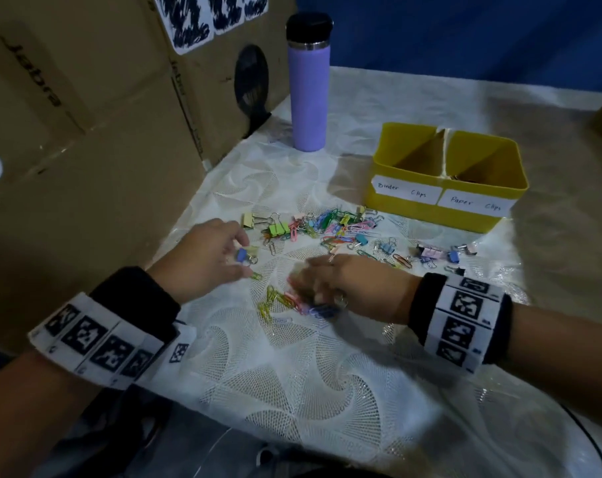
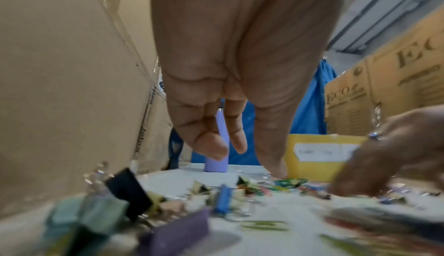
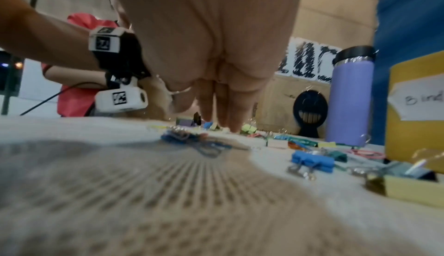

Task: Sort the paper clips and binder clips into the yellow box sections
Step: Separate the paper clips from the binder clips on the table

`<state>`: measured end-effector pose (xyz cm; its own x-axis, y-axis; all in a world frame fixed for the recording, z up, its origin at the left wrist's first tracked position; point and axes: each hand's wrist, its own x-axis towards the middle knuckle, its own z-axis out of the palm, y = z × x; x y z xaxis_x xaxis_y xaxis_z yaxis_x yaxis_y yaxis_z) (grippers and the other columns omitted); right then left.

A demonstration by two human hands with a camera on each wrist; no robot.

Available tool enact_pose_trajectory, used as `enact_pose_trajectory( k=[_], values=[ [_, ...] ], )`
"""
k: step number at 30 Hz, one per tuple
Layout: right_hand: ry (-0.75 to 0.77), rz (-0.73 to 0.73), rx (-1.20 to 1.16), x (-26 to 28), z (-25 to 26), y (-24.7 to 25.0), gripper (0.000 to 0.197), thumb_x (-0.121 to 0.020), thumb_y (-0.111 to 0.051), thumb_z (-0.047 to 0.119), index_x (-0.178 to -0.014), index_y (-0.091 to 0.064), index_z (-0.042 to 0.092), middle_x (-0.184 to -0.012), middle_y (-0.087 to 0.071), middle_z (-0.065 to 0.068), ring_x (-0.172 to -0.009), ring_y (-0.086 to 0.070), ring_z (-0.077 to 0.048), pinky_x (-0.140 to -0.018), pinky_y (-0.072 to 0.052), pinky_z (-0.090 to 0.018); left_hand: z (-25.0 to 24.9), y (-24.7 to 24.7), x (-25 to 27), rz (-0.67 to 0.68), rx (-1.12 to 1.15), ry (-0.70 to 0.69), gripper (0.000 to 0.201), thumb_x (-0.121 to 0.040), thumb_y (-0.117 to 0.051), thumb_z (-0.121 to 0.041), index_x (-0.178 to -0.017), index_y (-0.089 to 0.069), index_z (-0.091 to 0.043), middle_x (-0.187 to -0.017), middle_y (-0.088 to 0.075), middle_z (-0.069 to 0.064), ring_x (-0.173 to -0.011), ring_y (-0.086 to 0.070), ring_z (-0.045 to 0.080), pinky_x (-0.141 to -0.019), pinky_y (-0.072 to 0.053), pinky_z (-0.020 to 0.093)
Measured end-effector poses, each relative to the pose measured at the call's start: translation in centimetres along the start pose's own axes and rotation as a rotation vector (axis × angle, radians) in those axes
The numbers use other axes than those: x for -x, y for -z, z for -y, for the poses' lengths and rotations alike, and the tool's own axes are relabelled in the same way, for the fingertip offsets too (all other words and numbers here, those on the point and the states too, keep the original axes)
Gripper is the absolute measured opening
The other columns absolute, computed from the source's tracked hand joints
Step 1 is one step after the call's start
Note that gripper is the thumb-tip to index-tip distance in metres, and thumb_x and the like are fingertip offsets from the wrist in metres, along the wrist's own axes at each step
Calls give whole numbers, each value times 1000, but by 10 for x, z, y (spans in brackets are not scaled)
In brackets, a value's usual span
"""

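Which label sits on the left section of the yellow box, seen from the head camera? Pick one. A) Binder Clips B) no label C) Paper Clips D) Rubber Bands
A: the yellow box carries a white label reading "Binder Clips" on its left section, with "Paper Clips" on the right one.
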<state>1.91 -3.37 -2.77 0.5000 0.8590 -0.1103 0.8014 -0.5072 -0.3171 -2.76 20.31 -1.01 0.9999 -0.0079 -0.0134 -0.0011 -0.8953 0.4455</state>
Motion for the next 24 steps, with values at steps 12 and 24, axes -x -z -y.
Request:
enact_pose_trajectory(
  k=[12,24],
  values=[
    [64,210,35,27,-1,6,40,-90,-43,10,-129,-47,4,-138,-47,-17,-112,-58,-34,-93,-45,-43,-45,-31,7,390,-77,2,30,-87,-61,-28,-111,-55,-12,-104,-49,1,-99,-52,18,-80,-44,26],
    [84,263,220,-81,3,23,56,-88,-43,0,-142,-33,12,-143,-46,-12,-124,-49,-29,-105,-42,-40,-20,-30,51,606,-434,-60,123,-38,30,-83,-146,19,-25,-153,27,-6,-139,32,18,-111,19,39]
  ],
)
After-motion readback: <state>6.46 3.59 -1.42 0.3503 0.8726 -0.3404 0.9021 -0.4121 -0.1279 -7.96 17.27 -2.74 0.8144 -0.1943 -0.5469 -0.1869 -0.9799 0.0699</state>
